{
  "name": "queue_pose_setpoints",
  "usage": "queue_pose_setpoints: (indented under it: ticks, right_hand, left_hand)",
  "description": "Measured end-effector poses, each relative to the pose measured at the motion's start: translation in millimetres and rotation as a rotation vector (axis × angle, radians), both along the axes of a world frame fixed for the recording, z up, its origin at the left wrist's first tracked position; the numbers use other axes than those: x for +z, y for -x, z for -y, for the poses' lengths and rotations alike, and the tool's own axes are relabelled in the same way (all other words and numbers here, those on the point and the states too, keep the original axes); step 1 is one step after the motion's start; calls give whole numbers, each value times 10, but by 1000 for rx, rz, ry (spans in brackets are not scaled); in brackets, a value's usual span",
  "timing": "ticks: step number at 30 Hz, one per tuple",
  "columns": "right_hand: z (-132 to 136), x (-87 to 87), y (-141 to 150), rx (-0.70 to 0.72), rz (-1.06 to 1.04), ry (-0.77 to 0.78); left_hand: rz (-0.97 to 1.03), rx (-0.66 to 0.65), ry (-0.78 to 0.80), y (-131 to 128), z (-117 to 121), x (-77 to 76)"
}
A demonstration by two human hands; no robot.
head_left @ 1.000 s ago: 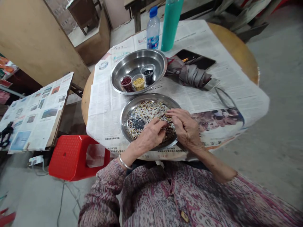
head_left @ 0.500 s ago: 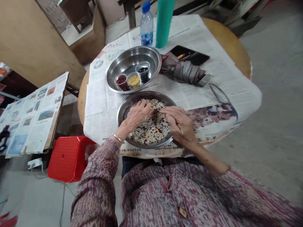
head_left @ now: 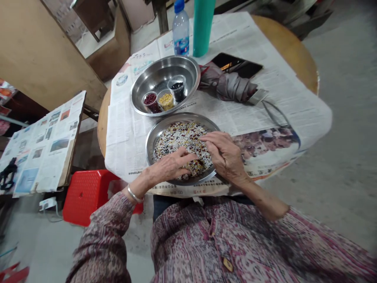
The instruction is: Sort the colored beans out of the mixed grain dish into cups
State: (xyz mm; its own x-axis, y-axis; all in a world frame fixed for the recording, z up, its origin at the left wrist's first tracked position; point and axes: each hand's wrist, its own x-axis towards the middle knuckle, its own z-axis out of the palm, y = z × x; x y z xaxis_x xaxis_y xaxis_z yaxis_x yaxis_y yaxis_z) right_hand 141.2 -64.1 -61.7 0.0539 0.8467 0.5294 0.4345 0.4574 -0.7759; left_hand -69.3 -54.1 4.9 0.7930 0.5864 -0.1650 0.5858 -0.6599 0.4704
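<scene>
A shallow metal plate (head_left: 149, 151) at the table's near side holds white rice-like grains mixed with red, yellow and black beans (head_left: 182, 135). My left hand (head_left: 166, 167), with a silver bangle at the wrist, reaches over the near left rim. Its fingers are apart and touch the mix. At the right rim, my right hand (head_left: 225, 157) has its fingers bent together toward the thumb; whatever may be between them is hidden. Behind the plate, a deeper metal basin (head_left: 153, 74) holds clear cups of red beans (head_left: 150, 100), yellow beans (head_left: 165, 100) and black beans (head_left: 177, 90).
Newspaper (head_left: 123, 137) covers the round table. A water bottle (head_left: 180, 31) and a green bottle (head_left: 202, 29) stand at the back. A folded grey umbrella (head_left: 231, 85) and a dark tablet-like device (head_left: 244, 66) lie right of the basin. A red stool (head_left: 85, 194) stands at the left.
My left hand moved from the near side to the plate's far left, then back to the near left. The mix has shifted and spread. My right hand stays by the right rim.
</scene>
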Motion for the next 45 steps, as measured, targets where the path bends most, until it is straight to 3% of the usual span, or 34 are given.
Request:
queue_pose_setpoints:
  ticks: [2,5,9,13,16,22,27,30,36,40,45]
  right_hand:
    - [-3,-5,2,-5,0,-4]
    - [-6,-6,10,-6,-9,-19]
    - [-4,-11,25,-22,-38,-21]
    - [2,-33,33,-24,-85,-31]
    - [11,-46,29,-8,-114,-36]
    - [23,-62,8,-20,-107,-7]
    - [9,-84,14,-31,-86,-31]
    - [1,-82,24,-36,-95,-35]
    - [1,-69,34,-39,-107,-36]
    - [6,-73,30,-44,-97,-28]
    - [5,-80,21,-36,-91,-43]
  left_hand:
    - [13,27,-33,-111,-93,-78]
    - [24,177,-137,-192,-231,-155]
    - [67,399,-331,-156,-329,-120]
    - [-83,492,-417,-181,-382,-96]
    - [-128,442,-385,-322,-432,-132]
    - [-105,72,-292,-626,-418,-157]
    - [-198,-92,-288,-507,-296,-68]
    - [-245,-28,-345,-267,-255,6]
    - [-212,277,-403,71,-239,56]
    - [-141,263,-395,-92,-256,18]
    - [-196,240,-332,-458,-393,-92]
